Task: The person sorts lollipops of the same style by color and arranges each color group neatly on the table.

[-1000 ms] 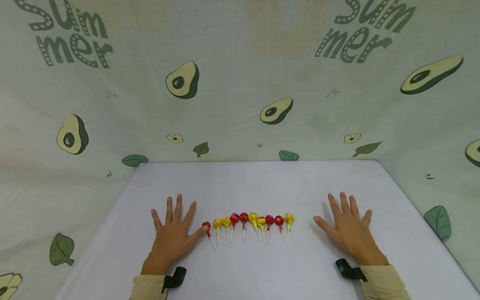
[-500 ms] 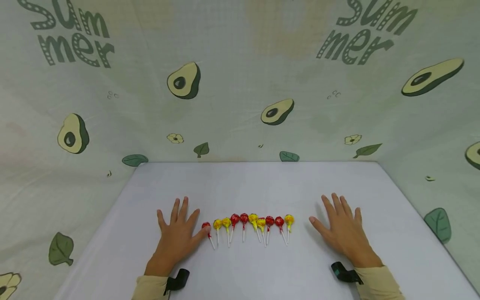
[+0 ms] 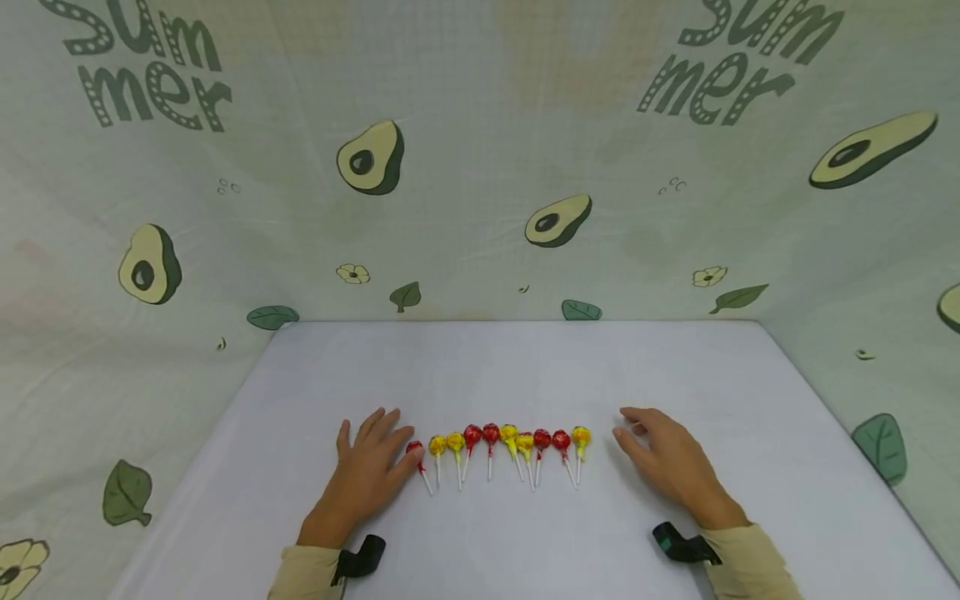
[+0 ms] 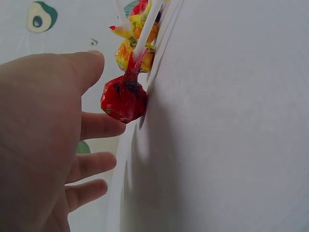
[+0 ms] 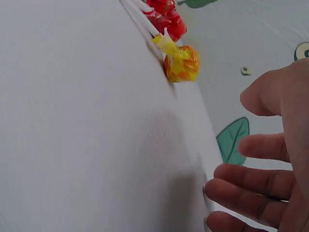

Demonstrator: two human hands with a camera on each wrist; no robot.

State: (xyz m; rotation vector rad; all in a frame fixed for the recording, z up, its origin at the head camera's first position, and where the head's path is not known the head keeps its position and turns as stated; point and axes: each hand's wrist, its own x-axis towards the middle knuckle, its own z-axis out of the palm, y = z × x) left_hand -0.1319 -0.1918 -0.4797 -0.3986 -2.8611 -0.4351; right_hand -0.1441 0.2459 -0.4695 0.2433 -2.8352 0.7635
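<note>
A flat, matte white table (image 3: 480,367) with slightly rounded far corners fills the lower middle of the head view. Behind it and to both sides hangs a pale grey-green printed fabric backdrop (image 3: 465,100), lightly wrinkled. Its print shows dotted dark-green "summer" lettering (image 3: 154,83) at upper left and upper right, halved green avocados (image 3: 371,158) with dark pits, veined green leaves (image 3: 127,493) and cream-yellow flowers (image 3: 352,273).

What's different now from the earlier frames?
The bare left hand moved right and the bare right hand left, toward the row of round red- and yellow-wrapped lollipops; both hands' fingers drew closer together. Nothing was visibly gripped or released. The lollipops stayed put.
</note>
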